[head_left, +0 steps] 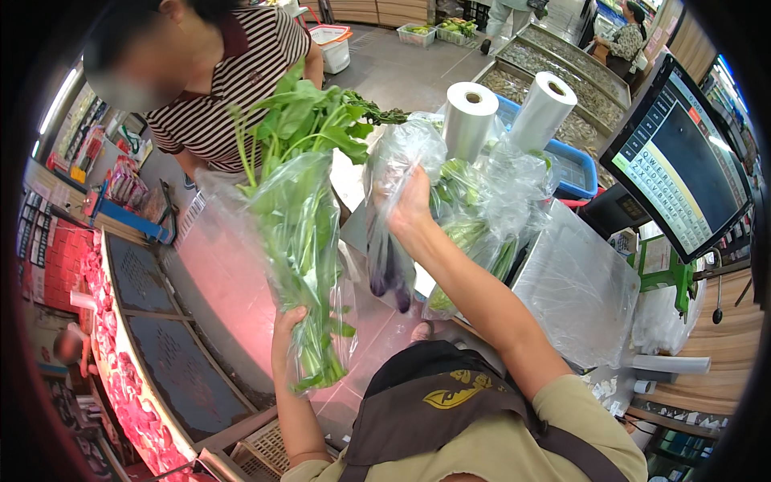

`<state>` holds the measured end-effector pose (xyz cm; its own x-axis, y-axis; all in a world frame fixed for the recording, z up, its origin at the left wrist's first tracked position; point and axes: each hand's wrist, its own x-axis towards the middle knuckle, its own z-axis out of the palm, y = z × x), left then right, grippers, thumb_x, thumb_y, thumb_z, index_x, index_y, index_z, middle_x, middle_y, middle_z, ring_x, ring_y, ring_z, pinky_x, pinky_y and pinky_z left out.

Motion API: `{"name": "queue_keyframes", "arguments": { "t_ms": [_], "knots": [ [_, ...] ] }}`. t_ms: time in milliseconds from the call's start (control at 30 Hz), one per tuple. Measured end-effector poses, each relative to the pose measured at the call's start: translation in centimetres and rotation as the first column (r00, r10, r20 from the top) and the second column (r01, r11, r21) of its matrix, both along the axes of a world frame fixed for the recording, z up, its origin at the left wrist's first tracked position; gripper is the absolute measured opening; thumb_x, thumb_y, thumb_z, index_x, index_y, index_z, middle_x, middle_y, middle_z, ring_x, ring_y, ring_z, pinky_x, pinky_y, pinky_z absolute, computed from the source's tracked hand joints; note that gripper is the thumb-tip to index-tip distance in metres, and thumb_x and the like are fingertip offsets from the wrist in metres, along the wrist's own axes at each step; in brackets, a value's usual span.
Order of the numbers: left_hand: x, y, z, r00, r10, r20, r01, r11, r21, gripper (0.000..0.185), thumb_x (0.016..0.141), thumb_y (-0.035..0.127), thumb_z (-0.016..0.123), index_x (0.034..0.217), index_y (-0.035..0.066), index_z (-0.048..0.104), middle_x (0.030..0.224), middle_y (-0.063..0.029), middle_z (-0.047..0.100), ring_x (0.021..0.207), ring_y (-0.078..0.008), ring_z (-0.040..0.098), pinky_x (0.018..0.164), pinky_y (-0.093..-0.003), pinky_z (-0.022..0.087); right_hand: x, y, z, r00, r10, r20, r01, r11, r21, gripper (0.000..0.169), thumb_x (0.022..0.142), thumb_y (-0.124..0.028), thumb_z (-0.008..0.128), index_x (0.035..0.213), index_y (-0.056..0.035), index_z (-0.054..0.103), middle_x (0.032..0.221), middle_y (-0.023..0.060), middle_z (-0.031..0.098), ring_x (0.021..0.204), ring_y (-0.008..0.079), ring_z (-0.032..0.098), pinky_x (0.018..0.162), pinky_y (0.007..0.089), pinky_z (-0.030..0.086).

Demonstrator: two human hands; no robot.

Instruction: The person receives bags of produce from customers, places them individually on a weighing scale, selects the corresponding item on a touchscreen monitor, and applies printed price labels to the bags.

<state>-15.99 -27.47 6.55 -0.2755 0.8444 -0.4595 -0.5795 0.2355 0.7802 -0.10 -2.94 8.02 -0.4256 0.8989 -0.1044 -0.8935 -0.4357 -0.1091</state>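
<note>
My left hand (291, 318) grips the lower part of a clear plastic bag of leafy green vegetables (295, 241); leaves and stems stick out of its open top. By its gathered neck, my right hand (411, 196) holds another clear bag, with dark purple eggplants (388, 274) hanging at the bottom. Beyond my right forearm, several bagged green vegetables (467, 232) are piled beside a flat surface wrapped in plastic film (569, 289). Two plastic bag rolls (470, 129) stand upright behind that pile.
Across from me stands a person in a striped shirt (265, 72), near the greens. A touchscreen scale display (680, 156) rises on the right. Blue plastic baskets (572, 172) sit behind the bag rolls. At left runs a counter with meat pieces (123, 373) under reddish light.
</note>
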Motion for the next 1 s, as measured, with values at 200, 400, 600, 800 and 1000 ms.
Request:
{"name": "queue_keyframes", "arguments": {
  "t_ms": [200,400,600,800,1000],
  "knots": [
    [2.3,-0.7,2.8,0.991,0.108,-0.083,-0.108,0.994,0.004,0.047,0.075,0.028,0.059,0.109,-0.003,0.05,0.08,-0.0165,0.062,0.057,-0.0202,0.062,0.045,-0.0298,0.054,1.9,3.1,-7.4,0.946,-0.198,0.257,0.236,0.963,-0.128,0.034,0.094,-0.032,0.037,0.102,-0.0081,0.06,0.089,0.0057,0.065,0.074,0.0204,0.062,0.058,0.0338,0.05],
    [2.3,-0.1,2.3,0.999,0.026,-0.036,-0.025,0.999,0.019,0.062,0.072,0.021,0.059,0.124,-0.003,0.038,0.089,-0.022,0.061,0.061,-0.0252,0.064,0.046,-0.0311,0.054,6.2,4.6,-12.1,0.822,-0.318,0.472,0.483,0.829,-0.283,0.038,0.094,-0.032,0.04,0.112,-0.0033,0.056,0.104,0.0102,0.062,0.091,0.0269,0.063,0.076,0.0427,0.053],
    [5.0,2.3,1.3,0.993,-0.018,0.117,0.013,0.999,0.038,0.062,0.07,0.022,0.062,0.123,-0.004,0.042,0.093,-0.0196,0.062,0.074,-0.0273,0.065,0.056,-0.0342,0.056,8.3,3.1,-11.5,0.714,-0.18,0.677,0.429,0.876,-0.219,0.037,0.091,-0.029,0.054,0.117,-0.0035,0.054,0.108,0.0077,0.061,0.094,0.0223,0.059,0.08,0.0376,0.048],
    [6.0,5.9,-2.4,0.935,-0.308,-0.173,0.337,0.925,0.176,0.065,0.067,0.027,0.07,0.121,-0.001,0.048,0.101,-0.0121,0.062,0.089,-0.0237,0.062,0.08,-0.0347,0.05,10.8,-1.7,-6.5,0.01,-0.356,0.935,0.187,0.919,0.348,0.081,0.081,-0.025,0.067,0.14,0.0047,0.02,0.142,0.0217,0.029,0.13,0.0315,0.033,0.107,0.0389,0.027],
    [16.7,8.5,-1.8,0.733,-0.604,-0.312,0.664,0.735,0.139,0.044,0.077,0.017,0.072,0.114,0.0,0.056,0.108,-0.0096,0.06,0.102,-0.0186,0.055,0.089,-0.035,0.043,16.4,-6.4,6.2,0.174,-0.565,0.806,-0.376,0.718,0.585,0.125,0.066,-0.043,0.079,0.145,-0.0026,-0.009,0.15,0.0216,0.003,0.139,0.0338,0.012,0.112,0.0394,0.015]
  ]
}}
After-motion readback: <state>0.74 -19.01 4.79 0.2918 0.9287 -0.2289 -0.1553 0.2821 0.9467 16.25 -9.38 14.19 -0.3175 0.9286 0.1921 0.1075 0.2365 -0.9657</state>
